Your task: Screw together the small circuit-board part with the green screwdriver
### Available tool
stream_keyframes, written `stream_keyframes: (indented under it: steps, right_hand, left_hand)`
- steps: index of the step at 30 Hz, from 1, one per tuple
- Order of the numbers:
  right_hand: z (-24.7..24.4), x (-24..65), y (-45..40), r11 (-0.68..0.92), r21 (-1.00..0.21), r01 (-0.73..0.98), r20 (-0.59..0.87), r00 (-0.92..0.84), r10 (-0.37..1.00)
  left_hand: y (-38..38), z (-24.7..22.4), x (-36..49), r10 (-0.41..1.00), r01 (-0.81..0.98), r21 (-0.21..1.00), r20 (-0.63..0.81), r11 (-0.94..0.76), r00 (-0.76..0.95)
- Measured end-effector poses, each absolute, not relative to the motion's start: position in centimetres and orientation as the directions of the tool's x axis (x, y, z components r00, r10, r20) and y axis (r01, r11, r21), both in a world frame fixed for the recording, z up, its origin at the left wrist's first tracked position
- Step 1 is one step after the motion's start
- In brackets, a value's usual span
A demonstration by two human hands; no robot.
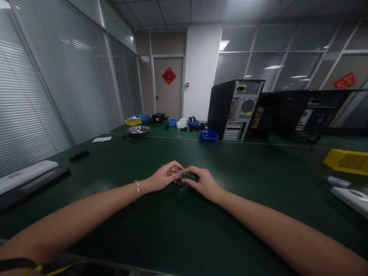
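Both hands meet just above the green tabletop, near the middle of the view. My right hand [201,181] is closed around the dark green handle of a small screwdriver [191,176]. Its thin metal shaft points left, toward the fingers of my left hand [166,176]. Those fingers are pinched together around the shaft's tip. Whatever small piece they grip is mostly covered, and I cannot make out its kind. A bracelet [137,191] circles my left wrist.
A black computer tower [224,109] stands at the back right beside a blue bin [209,135]. A metal bowl [138,131] sits back left. A keyboard [34,188] lies at the left, a yellow bin [346,161] at the right. Dark glasses-like object [79,155] rests left.
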State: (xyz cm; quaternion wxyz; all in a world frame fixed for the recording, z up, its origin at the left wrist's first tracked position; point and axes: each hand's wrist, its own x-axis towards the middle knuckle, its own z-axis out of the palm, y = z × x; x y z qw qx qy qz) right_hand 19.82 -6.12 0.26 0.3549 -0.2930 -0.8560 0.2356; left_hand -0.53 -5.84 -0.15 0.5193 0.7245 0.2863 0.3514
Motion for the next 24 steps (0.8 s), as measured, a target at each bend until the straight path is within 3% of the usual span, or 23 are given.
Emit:
stream_keyframes:
  steps: [5,11,15,20,24]
  right_hand:
    - [0.4,20.0,-6.0,0.696,-0.648,0.308,0.487,-0.535,0.69]
    - [-0.2,20.3,-5.7,0.672,-0.633,0.384,0.454,-0.52,0.724]
    - [0.2,20.4,-6.0,0.671,-0.644,0.369,0.419,-0.564,0.712]
    - [0.7,20.5,-6.3,0.664,-0.65,0.37,0.39,-0.588,0.709]
    - [0.7,20.5,-6.3,0.667,-0.642,0.377,0.383,-0.596,0.706]
  left_hand:
    - [-5.0,-0.3,-1.2,0.831,0.063,0.948,0.241,-0.313,0.501]
    - [-2.4,-0.8,-3.6,0.938,0.187,0.928,0.285,-0.322,0.198]
    - [0.0,-0.7,-6.1,0.956,0.043,0.959,0.283,-0.28,-0.077]
    - [2.9,0.1,-11.3,0.872,-0.055,0.958,0.233,-0.283,-0.43]
    - [4.0,0.4,-16.4,0.714,-0.138,0.958,0.089,-0.253,-0.694]
